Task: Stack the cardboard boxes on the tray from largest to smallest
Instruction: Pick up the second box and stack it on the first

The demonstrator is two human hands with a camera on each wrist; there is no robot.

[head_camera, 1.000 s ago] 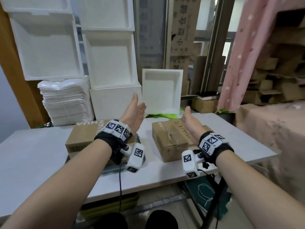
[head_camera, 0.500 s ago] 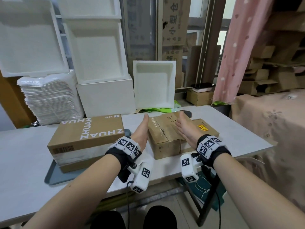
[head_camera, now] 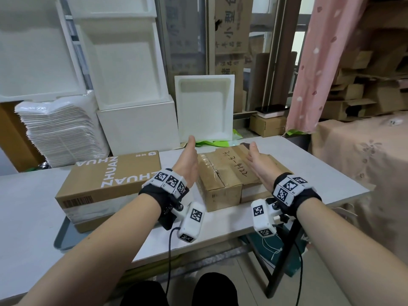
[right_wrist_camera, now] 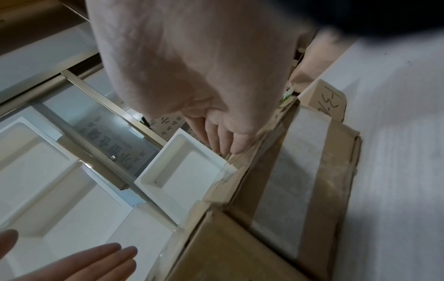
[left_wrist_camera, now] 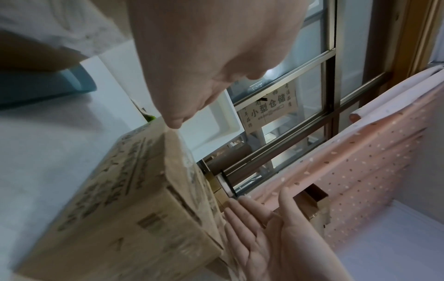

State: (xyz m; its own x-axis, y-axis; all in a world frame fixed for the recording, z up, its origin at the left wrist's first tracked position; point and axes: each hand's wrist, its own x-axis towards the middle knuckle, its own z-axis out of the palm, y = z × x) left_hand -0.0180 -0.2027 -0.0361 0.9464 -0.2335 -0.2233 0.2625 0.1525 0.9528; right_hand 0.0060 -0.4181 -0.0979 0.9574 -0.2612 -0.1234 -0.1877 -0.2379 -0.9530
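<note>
Bare forearms, no sleeves. Left hand [head_camera: 186,161] and right hand [head_camera: 261,166] bare, no gloves. Black strap on each wrist, topped by band of white blocks printed with black square markers. White camera pod with same markers hangs under each wrist on black screwed bracket; thin black cable trails from each pod. Dark trousers at near edge.

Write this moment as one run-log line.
tray: big box on it | middle box: on table, left hand and right hand open either side | small box: waiting
</note>
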